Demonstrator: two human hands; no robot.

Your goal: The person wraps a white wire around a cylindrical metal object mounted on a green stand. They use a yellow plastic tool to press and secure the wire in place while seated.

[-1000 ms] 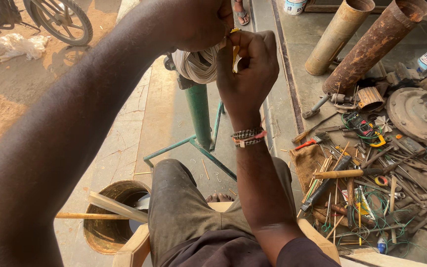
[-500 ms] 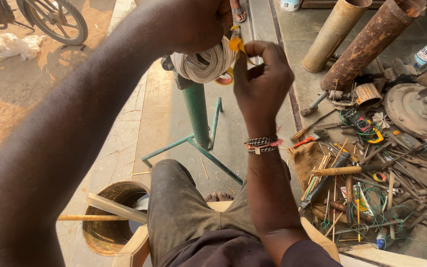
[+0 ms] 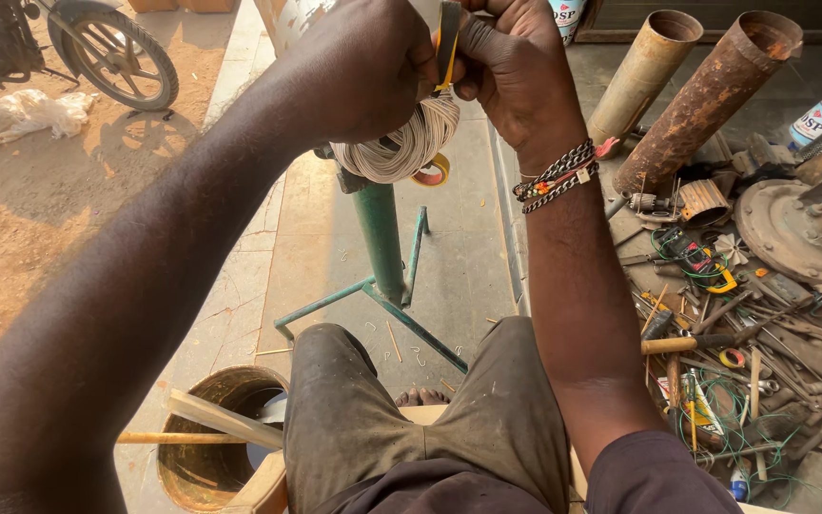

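Wire coil [image 3: 401,143], pale and tightly wound, sat at the top of the view, held up in front of me above a green stand [image 3: 380,238]. My left hand [image 3: 368,71] was closed around the coil's upper part, knuckles toward the camera, while my right hand [image 3: 516,67] was closed just beside it, pinching a dark and yellow strip [image 3: 447,43] that stood upright between the two hands. I could not tell what that strip was. A roll of yellow tape [image 3: 433,171] hung just behind the coil's lower edge. Beaded bracelets [image 3: 556,176] circled my right wrist. The stand's post ran down to thin green legs spread on the concrete floor [image 3: 449,247] in front of my knees. To my right lay a heap of tools [image 3: 734,362]: screwdrivers, pliers, scraps of green wire and metal parts, with two rusty pipes [image 3: 706,95] leaning beyond it. At lower left a rusty drum [image 3: 211,438] stood beside my leg, with wooden sticks across its mouth. At top left a motorcycle wheel [image 3: 121,57] stood on the dirt, near a white bag [image 3: 26,114].
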